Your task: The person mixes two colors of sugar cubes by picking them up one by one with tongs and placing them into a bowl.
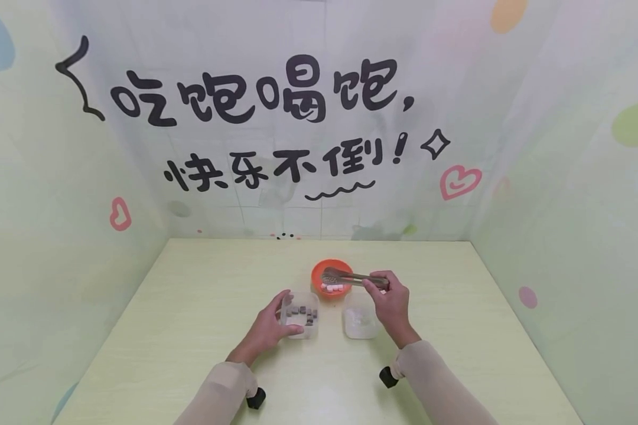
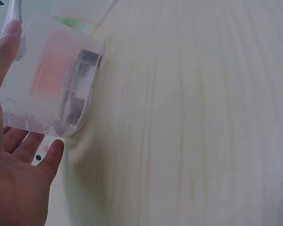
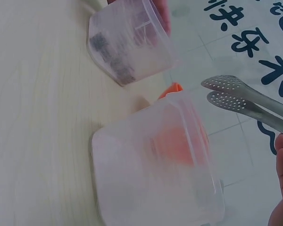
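Note:
My left hand [image 1: 271, 324] grips a clear plastic container [image 1: 301, 332] from its left side, thumb at the front and fingers behind. Several dark grey cubes [image 1: 302, 310] lie in it, and they show through its wall in both wrist views. With my right hand [image 1: 394, 301] I hold metal tongs [image 1: 358, 277], their perforated heads pointing left over an orange bowl [image 1: 316, 282]. Small white and pinkish pieces [image 1: 333, 288] sit in that bowl. In the right wrist view the tong heads [image 3: 226, 94] are slightly apart, with nothing visible between them.
A second clear container [image 1: 359, 333] stands below my right hand, with something pale and blurred inside. The pale wooden table [image 1: 191, 283] meets a printed back wall [image 1: 276, 218] and side walls. A black wrist device [image 1: 389, 376] hangs beneath each sleeve.

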A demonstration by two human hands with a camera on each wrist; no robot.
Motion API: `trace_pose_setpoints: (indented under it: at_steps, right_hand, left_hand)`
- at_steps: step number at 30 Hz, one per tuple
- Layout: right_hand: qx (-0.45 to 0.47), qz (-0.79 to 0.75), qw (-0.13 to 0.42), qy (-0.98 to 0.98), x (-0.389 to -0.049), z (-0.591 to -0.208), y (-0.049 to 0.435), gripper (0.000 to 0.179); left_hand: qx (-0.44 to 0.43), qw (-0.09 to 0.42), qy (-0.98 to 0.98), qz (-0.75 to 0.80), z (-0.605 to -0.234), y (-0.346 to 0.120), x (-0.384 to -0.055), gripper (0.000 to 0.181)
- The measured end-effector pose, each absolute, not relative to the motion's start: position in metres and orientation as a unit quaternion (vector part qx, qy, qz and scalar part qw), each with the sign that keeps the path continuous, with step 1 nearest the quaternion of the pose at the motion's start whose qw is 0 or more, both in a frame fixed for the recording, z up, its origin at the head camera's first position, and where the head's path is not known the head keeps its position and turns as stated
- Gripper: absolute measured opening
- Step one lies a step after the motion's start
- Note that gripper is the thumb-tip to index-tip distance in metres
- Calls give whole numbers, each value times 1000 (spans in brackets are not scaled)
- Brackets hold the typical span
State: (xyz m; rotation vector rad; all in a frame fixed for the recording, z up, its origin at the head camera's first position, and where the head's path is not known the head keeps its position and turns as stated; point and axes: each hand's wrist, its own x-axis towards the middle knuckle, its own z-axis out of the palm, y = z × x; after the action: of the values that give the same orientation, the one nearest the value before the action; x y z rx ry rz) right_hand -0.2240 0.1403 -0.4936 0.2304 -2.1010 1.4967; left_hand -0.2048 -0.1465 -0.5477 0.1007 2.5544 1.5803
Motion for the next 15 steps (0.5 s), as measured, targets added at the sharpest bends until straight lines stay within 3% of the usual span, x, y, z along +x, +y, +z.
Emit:
trace_pose_setpoints:
  at_steps: [7, 15]
  right_hand:
    - [92, 590, 234, -768, -215, -494, 132, 19]
    - [182, 582, 195, -768, -193, -474, 112, 18]
  left_hand:
    - [30, 68, 848, 525, -548, -147, -205, 102]
    - [33, 70, 852, 518, -548, -147, -205, 102]
